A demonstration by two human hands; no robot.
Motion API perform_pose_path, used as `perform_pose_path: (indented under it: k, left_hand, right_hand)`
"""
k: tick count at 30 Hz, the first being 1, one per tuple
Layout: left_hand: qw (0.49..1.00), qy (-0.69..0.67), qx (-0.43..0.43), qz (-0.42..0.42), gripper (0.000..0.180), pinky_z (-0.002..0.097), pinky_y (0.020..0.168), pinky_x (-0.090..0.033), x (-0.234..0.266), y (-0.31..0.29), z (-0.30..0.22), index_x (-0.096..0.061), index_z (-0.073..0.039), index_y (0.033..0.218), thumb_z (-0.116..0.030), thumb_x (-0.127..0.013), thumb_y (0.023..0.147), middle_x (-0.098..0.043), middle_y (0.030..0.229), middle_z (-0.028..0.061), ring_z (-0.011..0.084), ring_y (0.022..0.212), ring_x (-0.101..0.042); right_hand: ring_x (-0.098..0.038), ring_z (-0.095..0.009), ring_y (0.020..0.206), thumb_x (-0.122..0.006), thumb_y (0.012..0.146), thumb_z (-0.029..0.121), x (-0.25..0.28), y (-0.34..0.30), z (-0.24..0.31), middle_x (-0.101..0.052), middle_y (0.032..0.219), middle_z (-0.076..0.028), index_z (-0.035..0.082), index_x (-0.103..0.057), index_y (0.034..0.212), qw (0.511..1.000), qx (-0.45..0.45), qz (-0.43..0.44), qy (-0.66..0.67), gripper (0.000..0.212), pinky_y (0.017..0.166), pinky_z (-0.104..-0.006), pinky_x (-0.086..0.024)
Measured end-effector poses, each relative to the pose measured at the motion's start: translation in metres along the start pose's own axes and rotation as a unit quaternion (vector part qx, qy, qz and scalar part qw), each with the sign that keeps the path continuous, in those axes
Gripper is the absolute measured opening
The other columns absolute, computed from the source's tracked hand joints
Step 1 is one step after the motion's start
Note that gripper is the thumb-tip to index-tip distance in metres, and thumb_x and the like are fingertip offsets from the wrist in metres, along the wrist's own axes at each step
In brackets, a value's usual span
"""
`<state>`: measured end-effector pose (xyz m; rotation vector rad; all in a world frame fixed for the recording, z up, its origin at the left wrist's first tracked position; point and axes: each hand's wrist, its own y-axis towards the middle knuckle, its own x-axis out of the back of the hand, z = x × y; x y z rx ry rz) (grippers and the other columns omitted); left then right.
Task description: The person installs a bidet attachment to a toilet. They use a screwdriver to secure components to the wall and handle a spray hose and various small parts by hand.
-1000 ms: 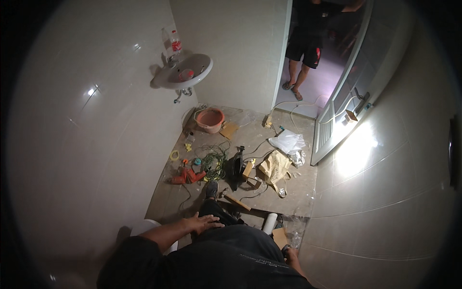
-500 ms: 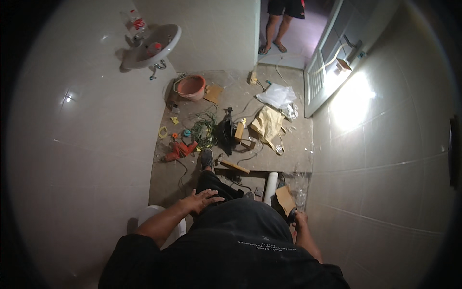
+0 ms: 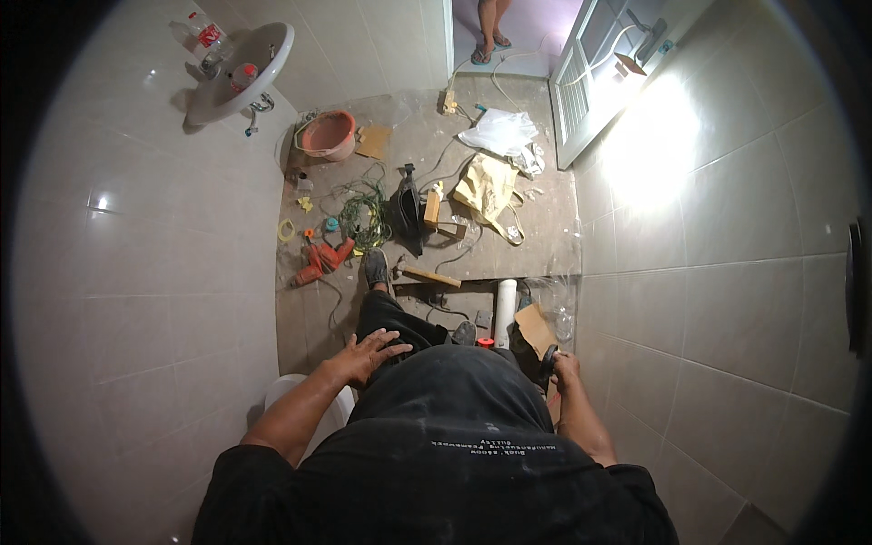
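Observation:
My left hand (image 3: pixel 365 359) rests on my left thigh, palm down with the fingers spread, and holds nothing. At my right side, my right hand (image 3: pixel 566 367) is closed around a black rounded object (image 3: pixel 547 362); my fingers and its small size hide what kind it is. Just beyond that hand leans a piece of brown cardboard (image 3: pixel 535 327). A white pipe (image 3: pixel 506 313) lies across the sunken part of the floor, near my right foot. A hammer (image 3: pixel 431 276) with a wooden handle lies ahead of my left shoe (image 3: pixel 377 267).
An orange-red power drill (image 3: pixel 324 262), tangled green wire (image 3: pixel 367 214), a black bag (image 3: pixel 408 214) and a yellow bag (image 3: pixel 489 189) litter the floor. Farther off stand a pink bucket (image 3: pixel 328 136) and a wall basin (image 3: pixel 238 80). Another person's legs (image 3: pixel 491 25) show in the doorway beside the open door (image 3: pixel 581 100).
The view has tilted, so the floor and its things sit higher and slightly left. A red round thing now shows by the white pipe. Both hands keep their poses.

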<state>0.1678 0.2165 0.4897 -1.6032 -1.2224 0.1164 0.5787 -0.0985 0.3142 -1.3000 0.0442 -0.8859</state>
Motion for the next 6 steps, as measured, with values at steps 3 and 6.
perform_pose_path:
  k: [3,6]
  left_hand:
    - [1.0,-0.002,0.0,0.0,0.126,0.0758,0.116,-0.017,0.012,-0.001,-0.007,-0.015,-0.046,0.159,-0.026,-0.093,0.062,-0.009,0.169,0.0008,0.0323,0.157,-0.007]
    - [1.0,-0.006,0.003,0.002,0.126,0.0759,0.116,-0.017,0.009,-0.004,-0.002,-0.015,-0.046,0.159,-0.026,-0.093,0.062,-0.009,0.17,0.0008,0.0324,0.157,-0.007]
  right_hand:
    - [-0.06,-0.025,0.094,-0.068,0.094,0.031,-0.004,0.014,-0.008,-0.065,0.108,-0.008,0.014,-0.063,0.124,1.0,-0.008,0.013,0.001,0.035,0.077,-0.0472,-0.05]
    - [-0.059,-0.024,0.098,-0.069,0.092,0.034,-0.011,0.01,-0.008,-0.065,0.108,-0.007,0.014,-0.063,0.124,1.0,-0.005,0.028,-0.001,0.038,0.08,-0.05,-0.049]
